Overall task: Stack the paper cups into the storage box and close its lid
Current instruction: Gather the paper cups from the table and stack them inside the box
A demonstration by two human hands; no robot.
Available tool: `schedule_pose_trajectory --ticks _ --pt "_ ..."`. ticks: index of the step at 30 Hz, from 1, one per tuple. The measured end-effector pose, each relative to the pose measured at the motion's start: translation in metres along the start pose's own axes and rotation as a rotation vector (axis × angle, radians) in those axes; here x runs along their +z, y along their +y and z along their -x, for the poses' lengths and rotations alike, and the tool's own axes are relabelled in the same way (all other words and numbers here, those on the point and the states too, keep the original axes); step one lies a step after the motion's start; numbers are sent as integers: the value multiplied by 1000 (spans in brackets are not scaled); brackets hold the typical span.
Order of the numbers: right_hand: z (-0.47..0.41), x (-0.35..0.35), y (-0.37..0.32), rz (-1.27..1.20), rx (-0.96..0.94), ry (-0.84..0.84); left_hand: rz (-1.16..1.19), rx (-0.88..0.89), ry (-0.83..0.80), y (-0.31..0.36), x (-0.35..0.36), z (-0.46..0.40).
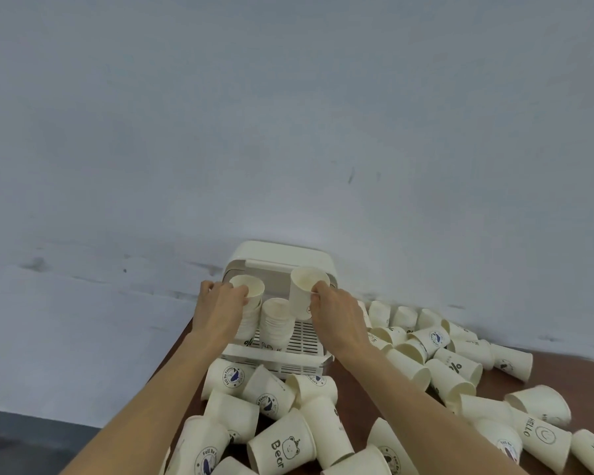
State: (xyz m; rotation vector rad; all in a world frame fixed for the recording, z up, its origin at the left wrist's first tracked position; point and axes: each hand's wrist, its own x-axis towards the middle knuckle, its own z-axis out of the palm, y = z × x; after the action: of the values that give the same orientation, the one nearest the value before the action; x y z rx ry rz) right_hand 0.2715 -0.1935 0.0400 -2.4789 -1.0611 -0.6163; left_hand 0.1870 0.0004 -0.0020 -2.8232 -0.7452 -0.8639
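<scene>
A cream storage box [306,341] with a slotted floor stands at the table's far edge, its lid [282,253] raised at the back. Inside it are two stacks of paper cups: a left stack [251,320] and a middle stack [277,323]. My left hand [225,303] grips the top cup [249,286] of the left stack. My right hand [336,311] holds a single cup [302,293] upright above the box's right side, apart from the stacks.
Several loose paper cups lie scattered on the brown table [357,402], some in front of the box [282,443] and many to its right [453,365]. A grey-white wall [288,132] rises directly behind the box. The table's left edge runs near my left forearm.
</scene>
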Motion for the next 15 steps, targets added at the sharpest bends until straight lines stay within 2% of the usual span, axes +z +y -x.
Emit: schedule_pose_trajectory --ticks 7,15 --pt "-14 7 -12 41 -55 -32 -100 10 -166 -2 5 6" --pt "-23 30 -27 93 -73 -148 -164 40 -219 -4 12 10"
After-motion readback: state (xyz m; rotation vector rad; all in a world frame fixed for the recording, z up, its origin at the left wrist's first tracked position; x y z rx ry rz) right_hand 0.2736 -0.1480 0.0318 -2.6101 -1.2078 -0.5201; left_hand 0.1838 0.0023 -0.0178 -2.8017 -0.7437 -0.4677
